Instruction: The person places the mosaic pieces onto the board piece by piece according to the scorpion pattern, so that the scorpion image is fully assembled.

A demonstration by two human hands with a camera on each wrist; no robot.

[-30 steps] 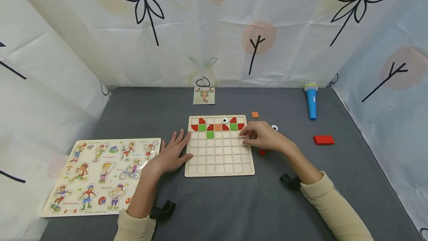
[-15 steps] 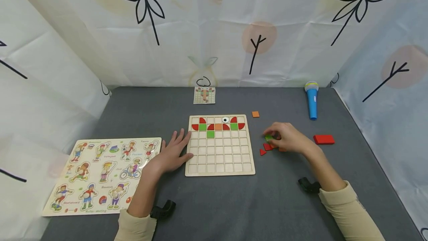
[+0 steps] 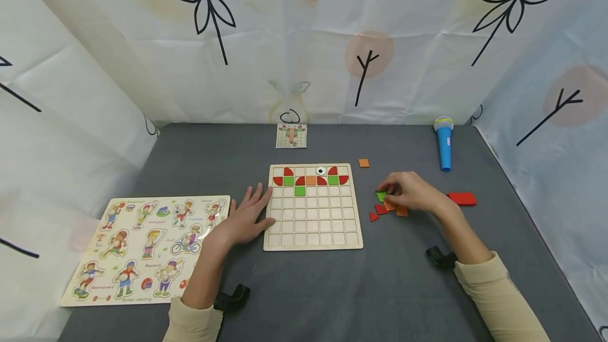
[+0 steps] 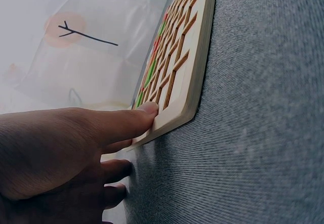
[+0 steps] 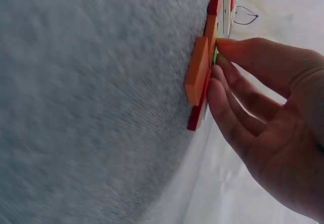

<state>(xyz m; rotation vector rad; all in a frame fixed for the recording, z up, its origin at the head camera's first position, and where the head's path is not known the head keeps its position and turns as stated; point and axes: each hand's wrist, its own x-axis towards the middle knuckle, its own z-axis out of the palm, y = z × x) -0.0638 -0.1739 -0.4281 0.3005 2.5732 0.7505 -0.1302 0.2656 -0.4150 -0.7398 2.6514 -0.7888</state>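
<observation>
In the head view, my left hand [image 3: 245, 219] lies at the left edge of the wooden grid board [image 3: 312, 224], fingers spread. In the left wrist view its thumb rests on the rim of the board [image 4: 183, 100]. Red quarter-round tiles, green and orange squares and one eye tile [image 3: 321, 171] fill part of the board's upper rows. Right of the board, my right hand [image 3: 412, 192] pinches a green square tile [image 3: 381, 196] between thumb and index finger at a small pile. Orange tiles [image 3: 401, 211] and red tiles [image 3: 380, 209] lie under and beside the fingers; the right wrist view shows a thick orange tile [image 5: 197, 72] close by.
A puzzle board with sports figures [image 3: 138, 251] lies at the left, partly behind the left forearm. A pattern card [image 3: 291, 136] is at the back. A lone orange tile [image 3: 363, 163], a blue toy microphone [image 3: 444, 146] and a red block [image 3: 462, 199] are on the right side.
My right hand has left the board's right edge and gone right to the loose tiles, where its fingers have closed around the green tile. My left hand has stayed put.
</observation>
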